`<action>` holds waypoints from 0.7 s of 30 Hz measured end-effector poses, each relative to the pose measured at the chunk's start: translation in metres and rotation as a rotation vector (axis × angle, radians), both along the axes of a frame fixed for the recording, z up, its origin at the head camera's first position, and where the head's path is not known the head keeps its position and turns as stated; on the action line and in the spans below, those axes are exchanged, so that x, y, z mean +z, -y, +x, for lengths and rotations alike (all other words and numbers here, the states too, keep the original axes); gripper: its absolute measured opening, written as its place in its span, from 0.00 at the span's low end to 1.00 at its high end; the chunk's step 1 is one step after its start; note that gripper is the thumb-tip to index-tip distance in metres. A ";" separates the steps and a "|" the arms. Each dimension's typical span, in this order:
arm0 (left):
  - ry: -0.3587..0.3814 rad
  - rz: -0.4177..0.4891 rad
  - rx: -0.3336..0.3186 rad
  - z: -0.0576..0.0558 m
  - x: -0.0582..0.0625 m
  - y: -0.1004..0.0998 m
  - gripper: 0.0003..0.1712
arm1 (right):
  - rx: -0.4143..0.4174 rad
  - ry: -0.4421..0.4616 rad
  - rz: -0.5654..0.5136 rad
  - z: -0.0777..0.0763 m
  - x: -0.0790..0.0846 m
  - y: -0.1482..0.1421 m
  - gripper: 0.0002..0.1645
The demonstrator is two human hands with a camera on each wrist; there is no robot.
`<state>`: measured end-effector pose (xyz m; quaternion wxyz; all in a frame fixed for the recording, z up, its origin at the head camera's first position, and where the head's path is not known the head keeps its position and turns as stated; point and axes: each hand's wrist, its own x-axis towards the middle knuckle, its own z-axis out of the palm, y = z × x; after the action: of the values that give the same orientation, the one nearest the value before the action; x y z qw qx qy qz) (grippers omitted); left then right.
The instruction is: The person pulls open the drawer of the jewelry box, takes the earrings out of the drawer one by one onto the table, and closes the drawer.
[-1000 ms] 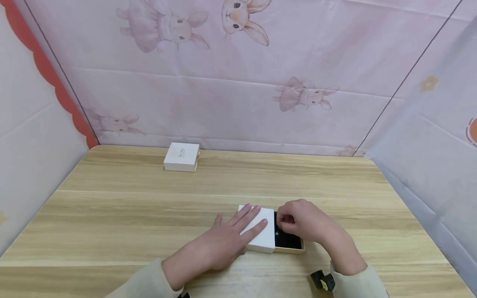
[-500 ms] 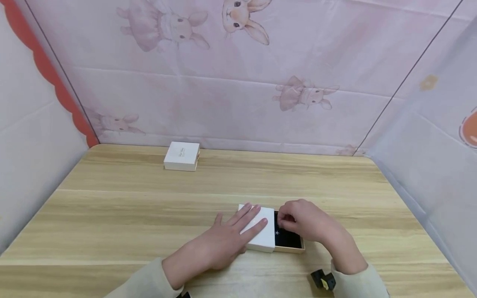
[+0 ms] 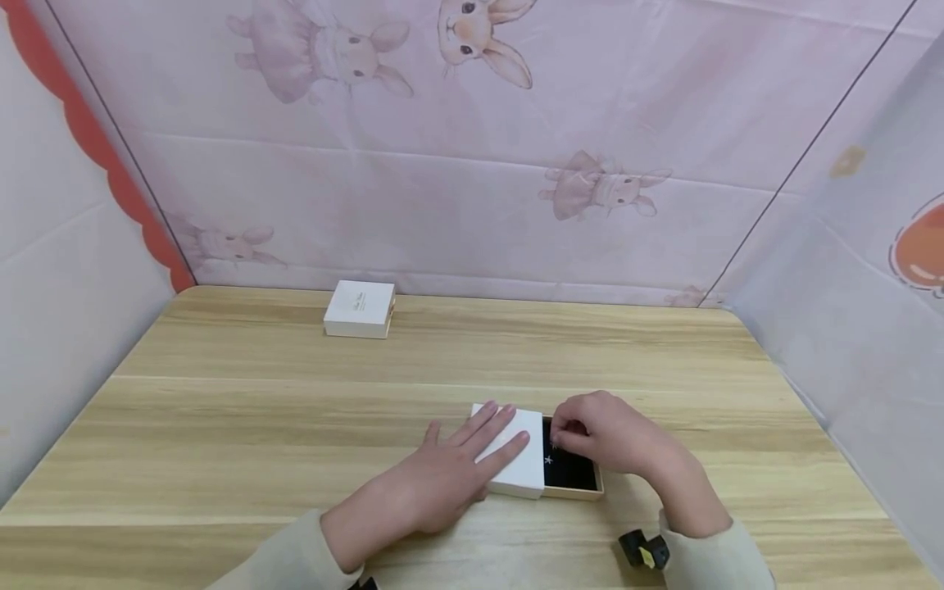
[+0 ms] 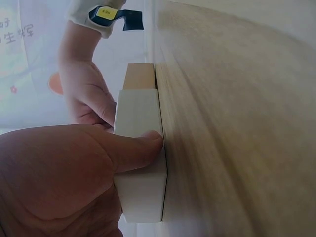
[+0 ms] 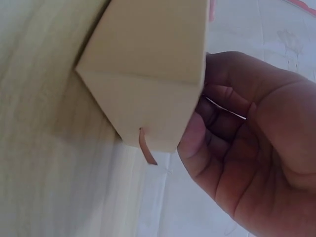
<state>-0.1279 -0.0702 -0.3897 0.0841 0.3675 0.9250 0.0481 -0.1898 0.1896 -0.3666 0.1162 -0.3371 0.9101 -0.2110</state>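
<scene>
A white sliding jewellery box (image 3: 525,459) lies on the table with its tan drawer (image 3: 577,495) pulled partly out to the right. My left hand (image 3: 448,479) spreads straight fingers over the white sleeve; its thumb (image 4: 143,148) lies against the near side in the left wrist view. On the drawer's black lining (image 3: 571,475) shows a small silver star-shaped piece (image 3: 548,460). My right hand (image 3: 601,430) has its thumb and fingers curled together over the lining, pinching a second small silver glint (image 3: 555,447) at the fingertips. Its curled fingers stand at the drawer's rim in the right wrist view.
A second white box (image 3: 360,309) with small print stands at the back left of the wooden table (image 3: 243,459). Behind the table hangs a pink rabbit-print cloth (image 3: 457,205). A brown ribbon tab (image 5: 147,147) sticks out of the drawer's end.
The right hand has shifted slightly up and to the right over the drawer, and a silver glint now shows at its fingertips. The left hand and box stay in place.
</scene>
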 end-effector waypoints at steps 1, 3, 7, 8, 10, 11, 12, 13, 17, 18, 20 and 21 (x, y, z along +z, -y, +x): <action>0.001 -0.002 0.001 0.000 0.000 0.000 0.42 | -0.003 0.009 -0.003 0.000 0.001 0.000 0.09; 0.003 -0.002 0.002 0.000 0.000 0.000 0.42 | -0.004 0.020 -0.006 -0.001 0.001 -0.001 0.08; -0.001 -0.006 0.000 0.000 0.001 0.000 0.42 | -0.008 0.039 -0.013 -0.002 0.001 -0.002 0.08; -0.003 -0.006 -0.002 0.000 0.000 0.000 0.42 | -0.011 0.039 -0.013 -0.002 0.001 -0.002 0.08; -0.007 -0.006 -0.005 0.000 0.000 0.000 0.42 | -0.024 0.029 -0.019 -0.002 0.001 -0.003 0.08; -0.007 -0.006 -0.006 0.000 0.000 0.000 0.42 | -0.036 0.019 -0.022 -0.002 0.001 -0.004 0.08; -0.009 -0.006 -0.007 0.000 0.000 0.000 0.42 | -0.052 0.007 -0.026 -0.002 0.001 -0.005 0.08; -0.009 -0.006 -0.007 0.000 0.000 0.000 0.42 | -0.067 -0.005 -0.030 -0.002 0.002 -0.006 0.08; -0.008 -0.002 -0.005 0.001 -0.001 0.000 0.42 | -0.119 -0.032 -0.050 -0.002 0.006 -0.011 0.08; -0.008 0.000 -0.005 0.001 -0.001 0.000 0.42 | -0.129 -0.029 -0.056 -0.003 0.006 -0.013 0.08; -0.010 0.002 -0.004 0.001 -0.001 0.000 0.42 | -0.136 -0.020 -0.065 -0.003 0.008 -0.016 0.08; -0.012 0.002 -0.005 0.001 -0.002 0.000 0.42 | -0.139 -0.015 -0.070 -0.003 0.008 -0.018 0.08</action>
<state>-0.1273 -0.0700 -0.3913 0.0785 0.3701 0.9245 0.0469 -0.1928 0.2074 -0.3582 0.0825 -0.2786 0.9243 -0.2476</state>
